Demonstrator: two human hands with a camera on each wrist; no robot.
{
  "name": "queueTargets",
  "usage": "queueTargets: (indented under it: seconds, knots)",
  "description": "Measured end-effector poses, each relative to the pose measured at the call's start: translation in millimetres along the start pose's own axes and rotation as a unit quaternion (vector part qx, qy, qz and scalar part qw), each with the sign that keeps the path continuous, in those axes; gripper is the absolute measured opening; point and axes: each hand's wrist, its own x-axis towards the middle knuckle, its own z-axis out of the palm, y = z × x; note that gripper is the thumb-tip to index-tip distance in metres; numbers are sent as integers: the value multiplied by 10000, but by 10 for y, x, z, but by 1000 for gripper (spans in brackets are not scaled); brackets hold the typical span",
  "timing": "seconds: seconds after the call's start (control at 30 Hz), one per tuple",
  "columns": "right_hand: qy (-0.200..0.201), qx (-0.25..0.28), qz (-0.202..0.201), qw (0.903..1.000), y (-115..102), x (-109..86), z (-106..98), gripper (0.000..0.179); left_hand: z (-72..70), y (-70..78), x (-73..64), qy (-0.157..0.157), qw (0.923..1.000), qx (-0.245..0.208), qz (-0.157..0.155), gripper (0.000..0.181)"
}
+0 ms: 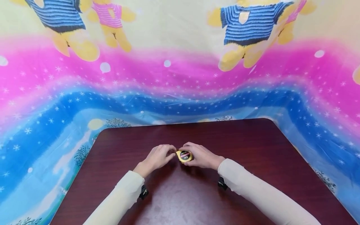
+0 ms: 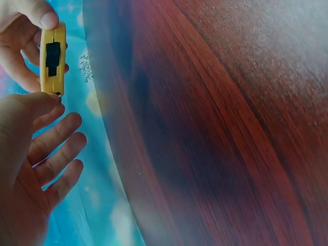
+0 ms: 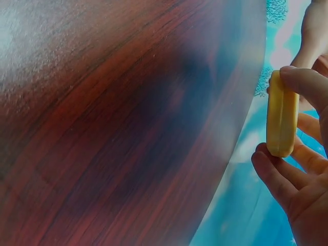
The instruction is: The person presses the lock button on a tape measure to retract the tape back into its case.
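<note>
A small yellow tape measure (image 1: pixel 184 156) with a dark round label marked 2m is held above the table between the two hands. My right hand (image 1: pixel 203 157) grips its case, thumb on one edge and fingers on the other. The left wrist view shows the narrow side of the tape measure (image 2: pixel 53 61) with a black piece on it. My left hand (image 1: pixel 159 157) pinches the small end tab at the case's corner between thumb and index finger, its other fingers spread loosely. No blade length shows outside the case. In the right wrist view the plain yellow back (image 3: pixel 282 115) faces the camera.
A dark reddish-brown wooden table (image 1: pixel 180 197) with rounded far corners lies beneath the hands. Behind and beside it hangs a colourful cloth (image 1: pixel 168 81) printed with bears and snowflakes. Each wrist carries a small black device (image 1: pixel 143 192) under the pale sleeve.
</note>
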Motion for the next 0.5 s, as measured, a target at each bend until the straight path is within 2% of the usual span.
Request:
queueTargets:
  seconds: [0.27,0.5]
  knots:
    - [92,15,106,9999,51,-45,-29,56,-25,-11,-40,67,9999,-8,-80,12]
    - [152,47,276,9995,126,-73,-24,57,-34,-5,-58,-8,9999,-86,-133,13]
